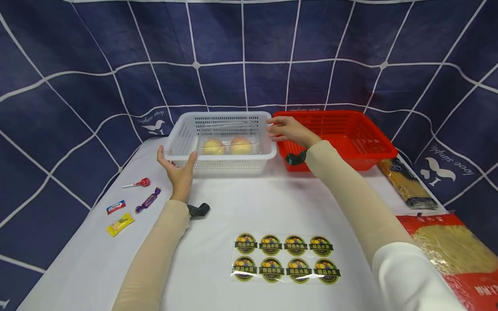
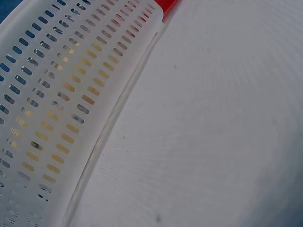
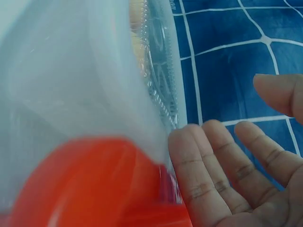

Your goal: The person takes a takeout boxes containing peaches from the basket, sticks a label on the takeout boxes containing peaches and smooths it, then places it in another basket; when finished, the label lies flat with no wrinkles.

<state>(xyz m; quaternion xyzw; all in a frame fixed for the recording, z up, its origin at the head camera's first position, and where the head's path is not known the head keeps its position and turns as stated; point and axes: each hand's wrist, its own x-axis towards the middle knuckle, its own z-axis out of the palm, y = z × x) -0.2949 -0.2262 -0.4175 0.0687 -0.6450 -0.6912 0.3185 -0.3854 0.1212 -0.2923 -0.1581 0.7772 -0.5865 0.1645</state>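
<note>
A white slotted basket (image 1: 225, 115) stands at the back of the table, and its wall (image 2: 52, 109) fills the left wrist view. Inside it, a clear plastic box holds two peaches (image 1: 213, 147) (image 1: 241, 145). My left hand (image 1: 177, 166) is open, with thumb and fingers spread against the basket's near left corner. My right hand (image 1: 282, 129) is also open, its straight fingers (image 3: 213, 165) lying at the basket's far right rim (image 3: 71, 71). A red basket (image 1: 350, 147) stands right beside the white one, touching or nearly touching it (image 3: 94, 184).
A sheet of round fruit stickers (image 1: 285, 258) lies near the front. At the left are a lollipop (image 1: 138, 183) and three wrapped sweets (image 1: 148, 200). Two noodle packs (image 1: 406, 183) (image 1: 455, 250) lie at the right edge. A dark blue cloth backdrop surrounds the table.
</note>
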